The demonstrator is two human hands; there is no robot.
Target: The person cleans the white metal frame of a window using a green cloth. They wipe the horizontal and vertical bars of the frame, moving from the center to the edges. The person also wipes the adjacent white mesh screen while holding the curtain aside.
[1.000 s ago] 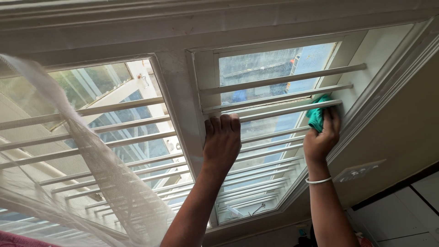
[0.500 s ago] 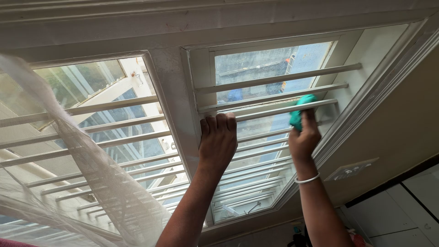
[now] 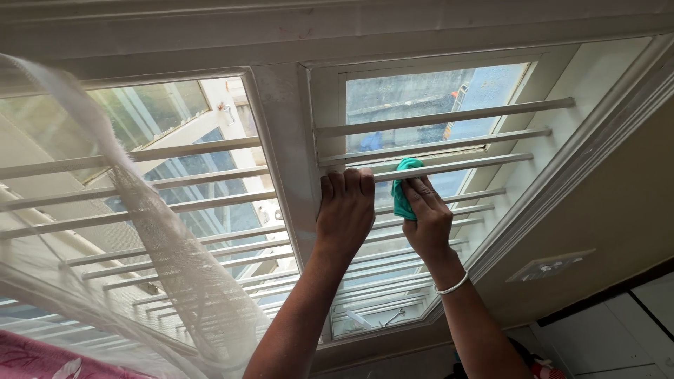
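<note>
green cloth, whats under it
The green cloth is pressed by the right hand on a white window bar; the covered stretch of bar is hidden.

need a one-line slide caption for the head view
Right hand presses a green cloth to a white window bar while the left hand grips the same bar near the frame.

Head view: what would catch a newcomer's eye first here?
The two raised hands at centre: the right hand presses a green cloth against a white window bar, while the left hand grips the same bar by the white frame post. At left, a sheer net curtain hangs across the barred pane.
</note>
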